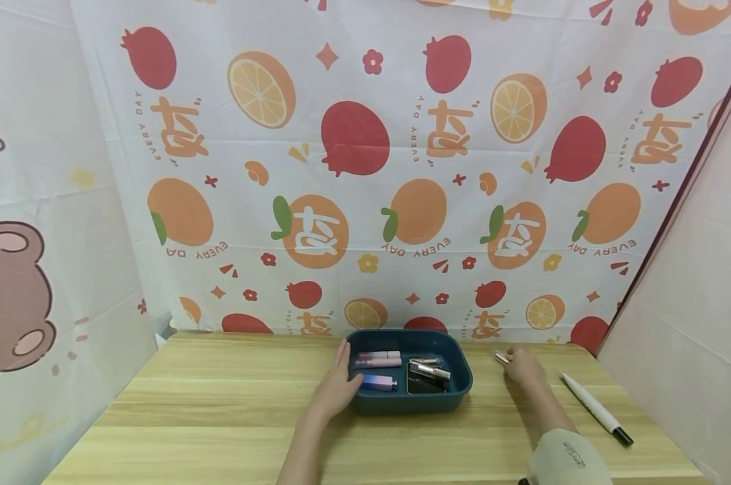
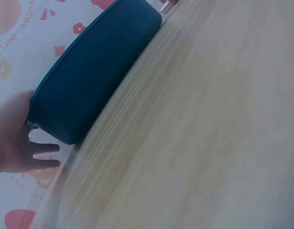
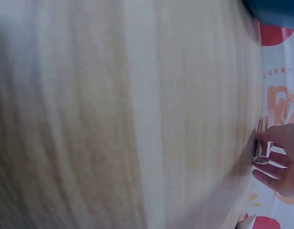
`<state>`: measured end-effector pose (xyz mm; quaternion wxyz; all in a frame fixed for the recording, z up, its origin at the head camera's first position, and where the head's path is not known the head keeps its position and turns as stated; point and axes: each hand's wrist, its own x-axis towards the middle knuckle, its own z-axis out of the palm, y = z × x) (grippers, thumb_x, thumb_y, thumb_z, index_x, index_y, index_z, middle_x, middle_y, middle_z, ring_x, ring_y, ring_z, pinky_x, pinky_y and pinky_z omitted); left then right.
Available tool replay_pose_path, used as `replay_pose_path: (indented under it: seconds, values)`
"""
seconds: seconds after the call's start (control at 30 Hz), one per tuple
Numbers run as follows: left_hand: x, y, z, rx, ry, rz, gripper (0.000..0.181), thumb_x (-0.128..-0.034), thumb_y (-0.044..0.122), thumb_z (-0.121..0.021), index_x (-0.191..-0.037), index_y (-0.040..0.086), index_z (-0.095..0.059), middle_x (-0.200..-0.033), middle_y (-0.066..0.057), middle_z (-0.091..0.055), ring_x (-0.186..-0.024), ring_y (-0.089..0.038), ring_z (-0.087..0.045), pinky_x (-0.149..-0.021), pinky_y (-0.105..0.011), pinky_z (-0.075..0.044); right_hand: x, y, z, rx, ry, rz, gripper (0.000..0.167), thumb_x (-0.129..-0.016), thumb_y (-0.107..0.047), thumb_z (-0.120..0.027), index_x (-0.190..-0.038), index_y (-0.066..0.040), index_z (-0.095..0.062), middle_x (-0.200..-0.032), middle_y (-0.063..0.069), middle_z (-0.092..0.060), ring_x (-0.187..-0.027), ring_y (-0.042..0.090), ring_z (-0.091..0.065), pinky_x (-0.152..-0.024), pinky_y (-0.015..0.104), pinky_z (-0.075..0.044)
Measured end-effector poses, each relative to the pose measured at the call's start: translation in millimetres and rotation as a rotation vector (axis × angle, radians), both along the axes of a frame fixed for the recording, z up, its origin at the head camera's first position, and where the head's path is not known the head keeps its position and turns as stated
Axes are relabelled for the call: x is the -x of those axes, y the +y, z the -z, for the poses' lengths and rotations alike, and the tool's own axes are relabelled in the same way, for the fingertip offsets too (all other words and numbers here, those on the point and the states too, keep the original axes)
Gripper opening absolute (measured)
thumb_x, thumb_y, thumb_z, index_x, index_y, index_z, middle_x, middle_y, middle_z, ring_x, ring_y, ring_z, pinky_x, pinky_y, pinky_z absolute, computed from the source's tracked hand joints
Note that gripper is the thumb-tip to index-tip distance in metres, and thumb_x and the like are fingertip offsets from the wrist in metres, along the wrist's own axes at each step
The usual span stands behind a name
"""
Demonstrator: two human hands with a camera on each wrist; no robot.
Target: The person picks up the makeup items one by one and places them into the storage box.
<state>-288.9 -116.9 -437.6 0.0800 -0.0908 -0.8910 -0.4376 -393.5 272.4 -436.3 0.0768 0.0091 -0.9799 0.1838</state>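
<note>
A dark blue storage box [image 1: 407,404] stands near the back of the table. My left hand [image 1: 335,385] holds its left end, thumb at the rim and fingers along the outer wall; in the left wrist view two fingers of the left hand [image 2: 15,138] stick out straight past the box. Inside lie pink lip gloss tubes [image 1: 378,362], a blue-to-pink tube [image 1: 378,382], shiny silvery lipstick tubes [image 1: 430,371] and a dark flat case [image 1: 424,386]. Right of the box, my right hand [image 1: 525,369] pinches a small shiny lipstick tube [image 3: 261,155] at the tabletop.
A large white pen-shaped object [image 1: 595,407] with a black end lies on the table's right side. The wooden table [image 1: 219,404] runs back to a fruit-printed curtain [image 1: 353,222], and pale cloths hang at both sides.
</note>
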Motion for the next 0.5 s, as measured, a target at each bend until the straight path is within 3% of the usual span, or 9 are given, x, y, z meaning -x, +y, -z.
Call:
replay_pose_path:
  seconds: [0.27, 0.5]
  values:
    - [-0.6, 0.7, -2.1, 0.01, -0.012, -0.004, 0.066, -0.0916, 0.016, -0.051, -0.143, -0.007, -0.016, -0.15, -0.02, -0.009, -0.133, -0.037, -0.018, -0.103, -0.053, -0.021, 1.5, 1.4, 7.3, 0.009, 0.071, -0.034, 0.026, -0.07, 0.0, -0.057, -0.096, 0.001, -0.06, -0.082, 0.018, -0.06, -0.071, 0.033, -0.057, -0.055, 0.044, -0.046]
    - [-0.2, 0.1, -2.5, 0.017, -0.008, -0.005, 0.065, -0.0917, 0.016, -0.05, -0.143, -0.007, -0.017, -0.15, -0.02, -0.009, -0.133, -0.037, -0.018, -0.103, -0.052, -0.021, 2.9, 1.9, 7.6, 0.003, 0.059, -0.033, 0.026, -0.072, 0.0, -0.057, -0.098, 0.002, -0.06, -0.082, 0.018, -0.06, -0.07, 0.031, -0.056, -0.055, 0.044, -0.045]
